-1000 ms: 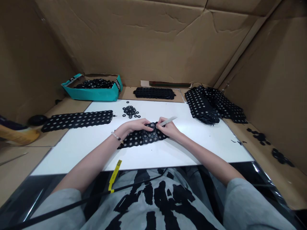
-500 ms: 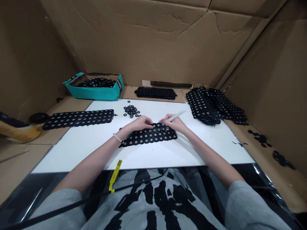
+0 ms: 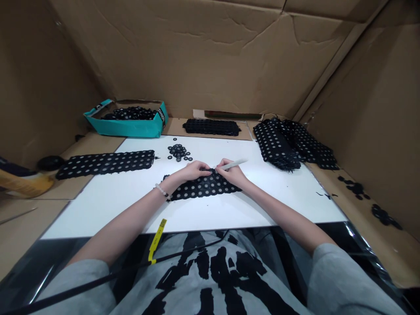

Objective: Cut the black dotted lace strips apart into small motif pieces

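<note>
Pressing down on the black dotted lace strip, the flat, open left hand sits at its upper edge, beside the right hand, which grips a white marker pen, while the strip's long axis runs crosswise over the white board.

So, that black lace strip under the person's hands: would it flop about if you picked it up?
Probably very floppy: the black lace strip is full of round holes. It's likely light for its size, with so much open space. The heaped strips on the right slump into folds, so it probably won't hold a shape.
</note>
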`<state>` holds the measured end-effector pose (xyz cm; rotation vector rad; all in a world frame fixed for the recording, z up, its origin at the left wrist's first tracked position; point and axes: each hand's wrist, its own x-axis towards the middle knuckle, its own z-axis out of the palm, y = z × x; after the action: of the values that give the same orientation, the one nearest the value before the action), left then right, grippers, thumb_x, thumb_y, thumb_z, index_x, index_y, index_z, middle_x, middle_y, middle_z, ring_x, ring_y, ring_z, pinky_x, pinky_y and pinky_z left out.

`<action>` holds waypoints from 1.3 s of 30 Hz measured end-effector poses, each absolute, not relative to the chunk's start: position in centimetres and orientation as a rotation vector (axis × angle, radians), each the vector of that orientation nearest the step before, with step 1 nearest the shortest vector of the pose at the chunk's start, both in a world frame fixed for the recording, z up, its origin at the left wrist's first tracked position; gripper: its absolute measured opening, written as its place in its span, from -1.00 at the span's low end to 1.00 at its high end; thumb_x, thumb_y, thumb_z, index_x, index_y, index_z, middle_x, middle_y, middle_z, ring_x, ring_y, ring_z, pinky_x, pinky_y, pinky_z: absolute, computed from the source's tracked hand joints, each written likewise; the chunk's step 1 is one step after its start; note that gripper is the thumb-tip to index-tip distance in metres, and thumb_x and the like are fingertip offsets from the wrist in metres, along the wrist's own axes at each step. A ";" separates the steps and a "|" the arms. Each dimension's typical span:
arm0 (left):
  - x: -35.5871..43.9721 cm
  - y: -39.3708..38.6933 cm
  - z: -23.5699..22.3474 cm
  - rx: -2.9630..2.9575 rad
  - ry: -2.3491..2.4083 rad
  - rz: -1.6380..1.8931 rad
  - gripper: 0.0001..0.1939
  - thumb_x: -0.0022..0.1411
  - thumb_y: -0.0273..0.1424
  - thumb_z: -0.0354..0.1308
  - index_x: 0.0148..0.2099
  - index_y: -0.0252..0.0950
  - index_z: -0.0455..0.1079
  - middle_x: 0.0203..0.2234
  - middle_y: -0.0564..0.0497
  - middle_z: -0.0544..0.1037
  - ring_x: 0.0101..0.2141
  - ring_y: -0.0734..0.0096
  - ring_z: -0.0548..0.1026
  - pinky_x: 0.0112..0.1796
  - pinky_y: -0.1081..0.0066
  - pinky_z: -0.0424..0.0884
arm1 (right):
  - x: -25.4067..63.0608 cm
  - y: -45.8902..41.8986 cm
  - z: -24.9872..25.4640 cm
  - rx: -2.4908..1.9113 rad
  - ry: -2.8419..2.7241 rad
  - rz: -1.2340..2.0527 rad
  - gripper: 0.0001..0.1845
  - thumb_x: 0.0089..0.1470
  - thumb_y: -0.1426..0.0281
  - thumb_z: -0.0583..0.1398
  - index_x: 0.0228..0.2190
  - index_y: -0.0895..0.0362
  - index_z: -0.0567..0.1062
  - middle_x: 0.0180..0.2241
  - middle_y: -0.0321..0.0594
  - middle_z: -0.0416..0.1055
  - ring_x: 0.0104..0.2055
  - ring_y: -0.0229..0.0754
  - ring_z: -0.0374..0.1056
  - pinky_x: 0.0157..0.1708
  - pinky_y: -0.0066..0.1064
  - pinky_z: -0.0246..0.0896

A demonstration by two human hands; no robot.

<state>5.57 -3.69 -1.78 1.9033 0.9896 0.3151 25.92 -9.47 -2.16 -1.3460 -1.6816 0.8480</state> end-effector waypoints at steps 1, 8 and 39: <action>5.5 -3.5 -1.8 1.845 0.956 0.310 -0.62 0.05 -0.07 0.22 -0.27 -0.29 0.51 -0.41 0.02 0.57 -0.33 0.29 0.43 -0.23 0.36 0.26 | 25.7 -9.5 -2.3 -1.351 -1.694 0.810 -0.87 -0.02 0.30 0.16 -0.51 0.08 0.35 -0.43 -0.32 0.45 -0.32 -0.18 0.35 -0.25 -0.35 0.17; 4.6 -2.8 -0.6 1.817 0.817 0.178 -0.61 0.05 -0.08 0.23 -0.23 -0.29 0.53 -0.35 0.03 0.56 -0.28 0.32 0.41 -0.19 0.40 0.25 | 24.9 -9.4 -2.8 -1.360 -1.762 0.650 -0.84 0.04 0.28 0.14 -0.51 0.07 0.32 -0.44 -0.36 0.46 -0.31 -0.20 0.36 -0.03 -0.25 0.11; 4.9 -3.5 0.3 1.928 0.794 0.070 -0.64 -0.04 -0.09 0.28 -0.48 -0.30 0.37 -0.60 0.12 0.35 -0.49 0.43 0.23 -0.38 0.42 0.15 | 24.9 -10.1 -2.9 -1.223 -1.861 0.677 -0.89 -0.02 0.37 0.13 -0.54 0.08 0.31 -0.44 -0.30 0.43 -0.32 -0.21 0.31 -0.26 -0.38 0.17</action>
<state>4.86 -3.52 0.33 1.9279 0.7937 0.0696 24.93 -10.07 -2.90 -1.2226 -1.8608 0.6774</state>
